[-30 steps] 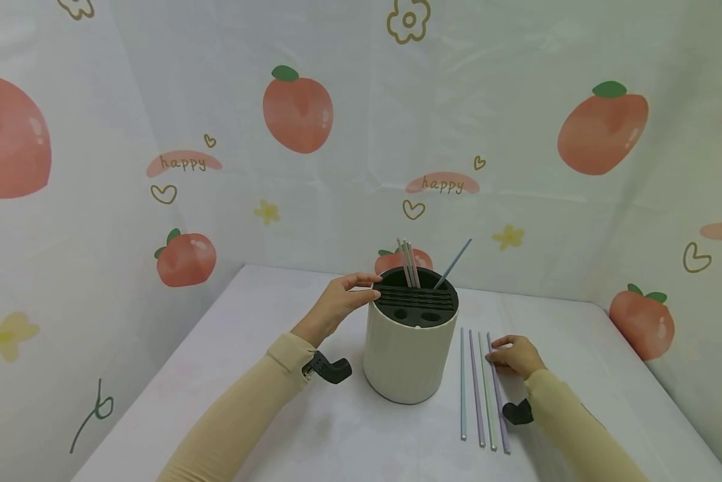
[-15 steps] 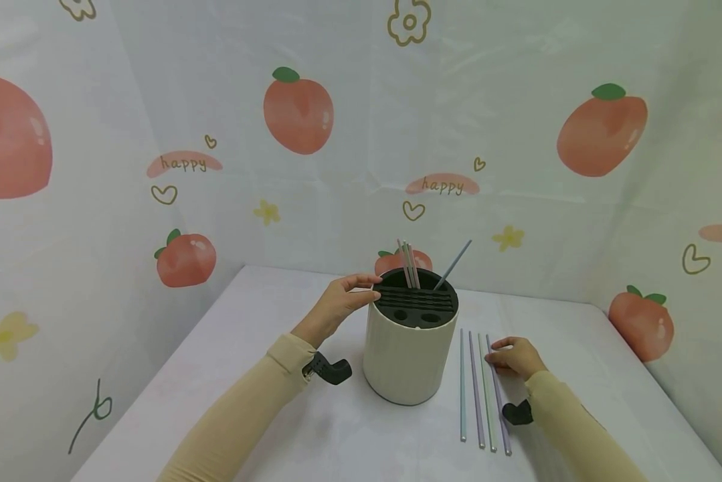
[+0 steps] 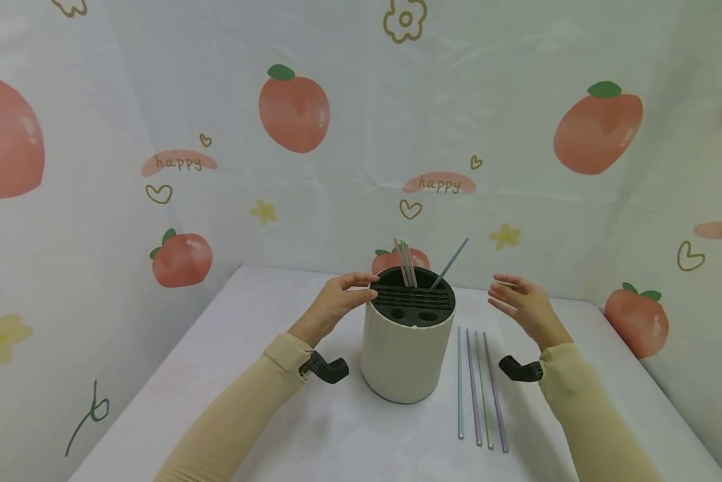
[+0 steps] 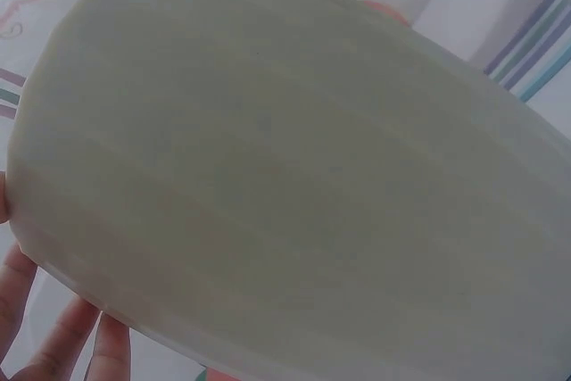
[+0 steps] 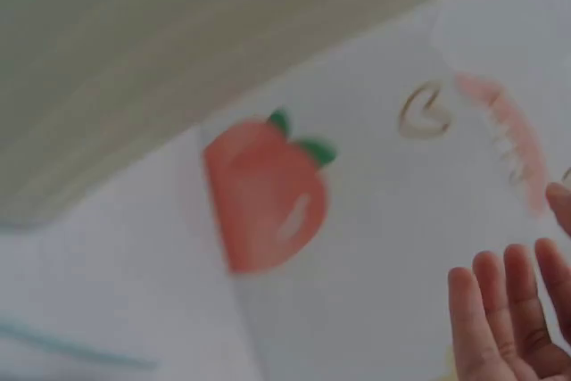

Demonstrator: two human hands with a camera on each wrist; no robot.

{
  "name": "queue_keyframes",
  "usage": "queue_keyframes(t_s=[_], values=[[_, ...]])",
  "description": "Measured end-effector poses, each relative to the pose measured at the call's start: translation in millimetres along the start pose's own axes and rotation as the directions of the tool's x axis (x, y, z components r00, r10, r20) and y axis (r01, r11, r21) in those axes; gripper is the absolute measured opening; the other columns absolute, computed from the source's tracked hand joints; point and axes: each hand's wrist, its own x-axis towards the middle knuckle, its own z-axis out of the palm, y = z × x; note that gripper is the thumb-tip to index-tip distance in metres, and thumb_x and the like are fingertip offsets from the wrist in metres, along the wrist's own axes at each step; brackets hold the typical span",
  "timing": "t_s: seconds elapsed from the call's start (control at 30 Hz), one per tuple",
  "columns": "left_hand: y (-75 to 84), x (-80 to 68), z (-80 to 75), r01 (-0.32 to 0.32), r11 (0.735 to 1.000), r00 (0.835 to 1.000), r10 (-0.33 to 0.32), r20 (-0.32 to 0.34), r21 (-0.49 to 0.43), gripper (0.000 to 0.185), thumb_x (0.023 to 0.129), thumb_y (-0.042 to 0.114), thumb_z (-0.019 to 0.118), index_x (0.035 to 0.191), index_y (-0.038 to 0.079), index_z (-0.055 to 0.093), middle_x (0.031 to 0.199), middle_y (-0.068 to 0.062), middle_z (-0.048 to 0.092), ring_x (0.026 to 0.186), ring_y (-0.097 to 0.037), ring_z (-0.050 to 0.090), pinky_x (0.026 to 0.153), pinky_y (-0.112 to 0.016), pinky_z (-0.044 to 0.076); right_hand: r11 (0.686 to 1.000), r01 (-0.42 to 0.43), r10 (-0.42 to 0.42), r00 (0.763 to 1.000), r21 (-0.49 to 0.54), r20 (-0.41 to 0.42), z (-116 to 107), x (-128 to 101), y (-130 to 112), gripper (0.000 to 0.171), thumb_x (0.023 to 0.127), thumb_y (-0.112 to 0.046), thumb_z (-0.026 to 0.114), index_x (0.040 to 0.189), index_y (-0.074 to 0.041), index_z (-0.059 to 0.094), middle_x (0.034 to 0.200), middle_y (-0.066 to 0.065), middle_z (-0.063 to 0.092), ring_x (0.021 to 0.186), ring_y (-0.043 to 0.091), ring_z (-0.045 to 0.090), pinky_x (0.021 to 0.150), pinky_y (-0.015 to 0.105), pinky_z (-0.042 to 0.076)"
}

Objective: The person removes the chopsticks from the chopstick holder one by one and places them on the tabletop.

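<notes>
The change is on the right side of the head view. The right hand (image 3: 526,304), which lay low on the desk (image 3: 264,314) against the row of loose straws (image 3: 478,388) a moment ago, is now lifted clear of them and hangs in the air just right of the holder (image 3: 405,355), level with its rim. Its fingers are spread and relaxed, palm turned toward the holder, and it carries nothing; the right wrist view confirms straight, empty fingers (image 5: 500,310) in its lower right corner. All four straws lie side by side on the desk in the lower centre-right of the frame, where they were, so the hand has come up without one.

The left hand (image 3: 336,304) has not shifted: its fingers are curled against the upper left edge of the holder, steadying it, and the left wrist view is filled by the holder's pale ribbed wall (image 4: 294,176) with fingertips (image 4: 98,350) at lower left. The holder stands upright at centre, a few straws (image 3: 404,262) already upright in its dark slotted top (image 3: 411,304) and one grey straw (image 3: 451,261) leaning right.

To my eye the loading is paused partway, four straws left outside.
</notes>
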Motion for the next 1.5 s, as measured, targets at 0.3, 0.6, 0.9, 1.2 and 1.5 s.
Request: queue_keyframes(t_s=[0.3,0.6,0.9,1.2,1.5], values=[[-0.4,-0.1,-0.6,0.003,1.0,1.0,-0.003,0.006,-0.017,0.04,0.089,0.014,0.067,0.128,0.009,0.061,0.136,-0.013,0.049,0.125,-0.03,0.051,0.11,-0.047,0.037,0.94,0.252,-0.276,0.958,0.228,0.081,47,6,-38,0.027,0.094,0.008,0.054,0.115,-0.006,0.062,0.106,0.005,0.064,0.101,0.016,0.066,0.091,0.031,0.053],[0.1,-1.9,-0.2,0.002,1.0,1.0,-0.002,0.001,-0.003,0.039,0.089,0.016,0.067,0.127,0.01,0.062,0.136,-0.013,0.048,0.124,-0.029,0.051,0.11,-0.048,0.036,0.94,0.282,-0.306,0.945,0.191,0.112,72,17,-30,0.028,0.09,0.013,0.055,0.108,-0.007,0.063,0.101,0.002,0.064,0.094,0.013,0.066,0.089,0.032,0.055],[0.5,-2.5,0.9,0.002,1.0,1.0,-0.002,-0.008,0.002,0.038,0.089,0.016,0.067,0.127,0.01,0.063,0.136,-0.012,0.049,0.126,-0.028,0.047,0.11,-0.048,0.036,0.951,0.276,-0.292,0.949,0.138,0.116,80,23,-22,0.025,0.088,0.015,0.058,0.097,-0.007,0.065,0.096,0.001,0.067,0.092,0.013,0.069,0.083,0.027,0.056],[-0.7,-0.7,0.2,0.001,1.0,1.0,-0.001,-0.002,0.002,0.04,0.089,0.015,0.068,0.128,0.009,0.062,0.136,-0.012,0.049,0.125,-0.029,0.048,0.11,-0.048,0.036,0.958,0.284,-0.287,0.953,0.047,0.096,83,26,-21,0.02,0.087,0.01,0.063,0.095,-0.008,0.064,0.092,0.0,0.068,0.09,0.011,0.069,0.081,0.026,0.057],[-0.2,-0.7,0.2,-0.001,1.0,1.0,0.001,-0.002,0.005,0.04,0.089,0.016,0.068,0.128,0.01,0.062,0.136,-0.013,0.05,0.125,-0.029,0.05,0.11,-0.048,0.037,0.927,0.365,-0.371,0.927,0.09,0.055,90,28,-47,0.022,0.087,0.012,0.062,0.092,-0.009,0.066,0.094,0.0,0.066,0.085,0.011,0.07,0.08,0.028,0.057]])
